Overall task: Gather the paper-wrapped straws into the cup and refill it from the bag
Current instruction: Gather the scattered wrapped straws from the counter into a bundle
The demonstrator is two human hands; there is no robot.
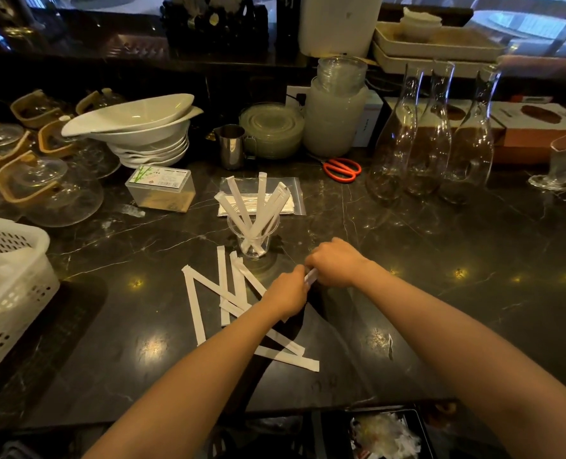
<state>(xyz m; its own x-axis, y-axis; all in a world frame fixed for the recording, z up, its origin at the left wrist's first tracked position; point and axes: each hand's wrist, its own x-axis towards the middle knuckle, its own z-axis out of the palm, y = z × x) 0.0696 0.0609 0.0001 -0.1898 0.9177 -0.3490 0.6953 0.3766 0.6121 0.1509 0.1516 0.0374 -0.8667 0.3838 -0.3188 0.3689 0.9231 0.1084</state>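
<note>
A clear plastic cup (pixel 254 238) stands on the dark marble counter with several paper-wrapped straws (pixel 242 207) upright in it. Behind it lies a clear zip bag (pixel 293 193) with more straws inside. Several loose wrapped straws (pixel 220 293) lie crossed on the counter in front of the cup. My left hand (pixel 286 293) and my right hand (pixel 336 263) meet just right of that pile, both closed around a small bunch of wrapped straws (pixel 310 277); only a short white end shows between the hands.
Left are a white perforated basket (pixel 13 283), glass teapots (pixel 48 190), stacked white bowls (pixel 142 127) and a toothpick box (pixel 160 187). Behind stand a steel jug (pixel 232 145), stacked plates, orange scissors (pixel 343 169) and three glass carafes (pixel 430 137). A bin sits below the counter edge.
</note>
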